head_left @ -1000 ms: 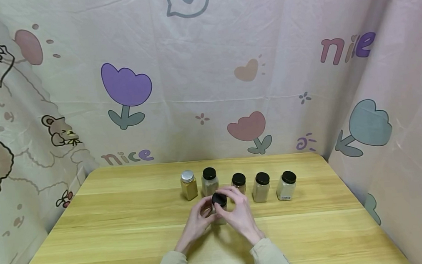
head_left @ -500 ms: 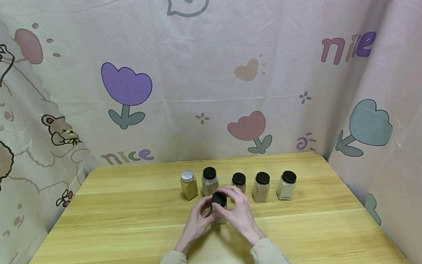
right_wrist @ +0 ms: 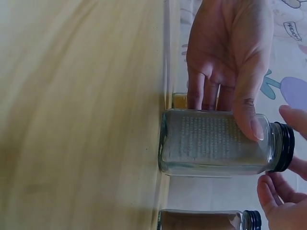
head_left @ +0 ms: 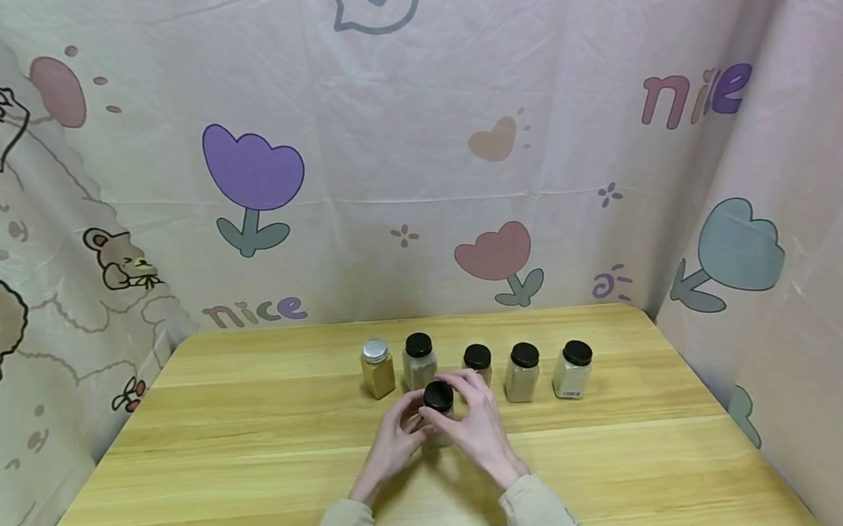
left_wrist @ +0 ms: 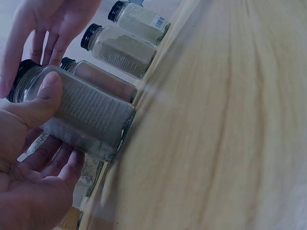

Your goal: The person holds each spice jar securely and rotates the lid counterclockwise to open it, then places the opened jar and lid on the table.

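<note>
A clear glass spice jar [left_wrist: 91, 110] with greyish contents and printed text stands upright on the table in front of me. My left hand [head_left: 391, 445] holds its body, thumb on the near face and fingers round the far side. Around the black screw lid [right_wrist: 286, 147] curl the thumb and fingers of my right hand [head_left: 478, 425]. Just behind stand a black-lidded jar [head_left: 420, 365] and a jar with reddish-brown contents [head_left: 477, 358], the latter partly covered by my right hand in the head view.
To the back left is a silver-capped jar [head_left: 378, 371] of yellow powder. Two pale-filled jars, one [head_left: 522, 378] beside another jar [head_left: 572, 373] with a barcode, stand at the right. The wooden table [head_left: 222, 481] meets a printed curtain [head_left: 380, 133] behind.
My right thumb has slid slightly leftward along the near side of the lid. The left hand, the held jar and the other jars keep their places.
</note>
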A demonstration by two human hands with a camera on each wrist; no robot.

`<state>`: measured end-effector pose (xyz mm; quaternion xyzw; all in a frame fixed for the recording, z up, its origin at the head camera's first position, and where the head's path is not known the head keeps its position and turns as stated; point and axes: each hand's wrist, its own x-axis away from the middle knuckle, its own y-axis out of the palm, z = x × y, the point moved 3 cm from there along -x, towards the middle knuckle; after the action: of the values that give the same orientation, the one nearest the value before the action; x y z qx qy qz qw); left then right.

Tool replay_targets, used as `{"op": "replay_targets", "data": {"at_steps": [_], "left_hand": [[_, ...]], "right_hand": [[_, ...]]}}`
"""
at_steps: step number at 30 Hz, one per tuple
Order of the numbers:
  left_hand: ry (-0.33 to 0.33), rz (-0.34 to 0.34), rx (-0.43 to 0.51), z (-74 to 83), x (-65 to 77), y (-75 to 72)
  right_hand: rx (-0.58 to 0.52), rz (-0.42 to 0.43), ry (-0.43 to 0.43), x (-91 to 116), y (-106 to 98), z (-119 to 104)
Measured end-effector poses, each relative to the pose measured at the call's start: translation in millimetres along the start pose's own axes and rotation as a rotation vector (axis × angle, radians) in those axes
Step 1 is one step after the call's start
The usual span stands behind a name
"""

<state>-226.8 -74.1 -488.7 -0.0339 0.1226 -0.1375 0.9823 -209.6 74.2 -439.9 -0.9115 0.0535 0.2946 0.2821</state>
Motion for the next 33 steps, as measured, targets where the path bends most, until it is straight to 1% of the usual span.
{"op": "replay_targets", "data": {"at_steps": [4, 10, 15, 22, 26, 29, 33], "left_hand": [[0.004, 0.008, -0.012, -0.5, -0.1, 0.6], [-0.002, 0.015, 0.004, -0.5, -1.2, 1.2], [0.002, 0.010, -0.001, -0.3, -0.9, 1.1], [-0.017, 0.000, 0.002, 0.8, -0.6, -0.8], [-0.021, -0.008, 0.000, 1.5, -0.2, -2.7], [-0.024, -0.002, -0.005, 1.2, -0.2, -6.4], [-0.038, 0.033, -0.026, 0.9, -0.5, -15.4]], "right_hand": [[0.041, 0.020, 0.003, 0.2, -0.3, 0.3], [0.036, 0.011, -0.022, -0.9, -0.9, -0.2], [-0.036, -0.015, -0.039, -1.9, -2.6, -0.2], [-0.183, -0.070, 0.011, -3.1, -4.3, 2.7], [-0.231, -0.081, 0.004, -3.1, -3.8, 3.9], [-0.261, -0.098, 0.000, -2.9, -3.3, 3.4], [-0.276, -0.140, 0.021, -4.0, -2.4, 1.1]]}}
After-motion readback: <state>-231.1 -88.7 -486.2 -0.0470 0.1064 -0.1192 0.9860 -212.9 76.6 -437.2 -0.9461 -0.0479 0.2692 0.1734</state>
